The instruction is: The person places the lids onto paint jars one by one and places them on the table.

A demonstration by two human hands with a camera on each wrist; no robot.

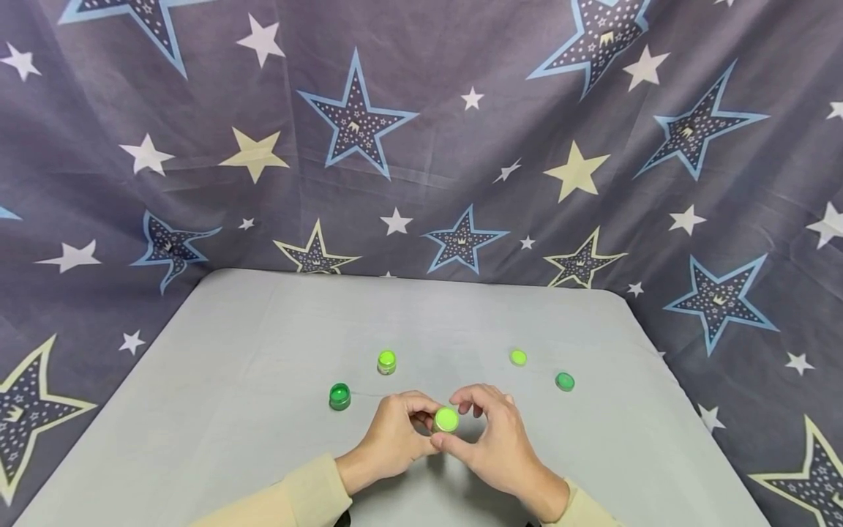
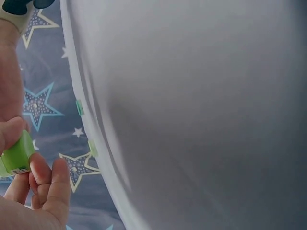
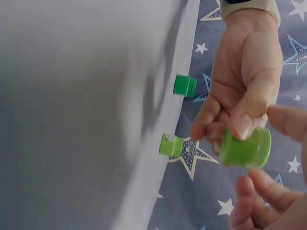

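A small light green jar (image 1: 446, 419) is held low over the middle of the table by my left hand (image 1: 394, 433). In the right wrist view, the left thumb (image 3: 244, 122) presses on the jar's side. My right hand (image 1: 495, 439) is close on the other side, its thumb (image 1: 449, 443) by the jar's near edge. Its other fingers are bent, with a gap between them and the jar. Whether the held jar's bright green top is a lid cannot be told.
An open light green jar (image 1: 386, 362) and an open dark green jar (image 1: 339, 397) stand left of centre. To the right lie a light green lid (image 1: 518, 357) and a dark green lid (image 1: 565, 381). Behind the grey-covered table (image 1: 263, 329) hangs a star-patterned cloth (image 1: 421, 168).
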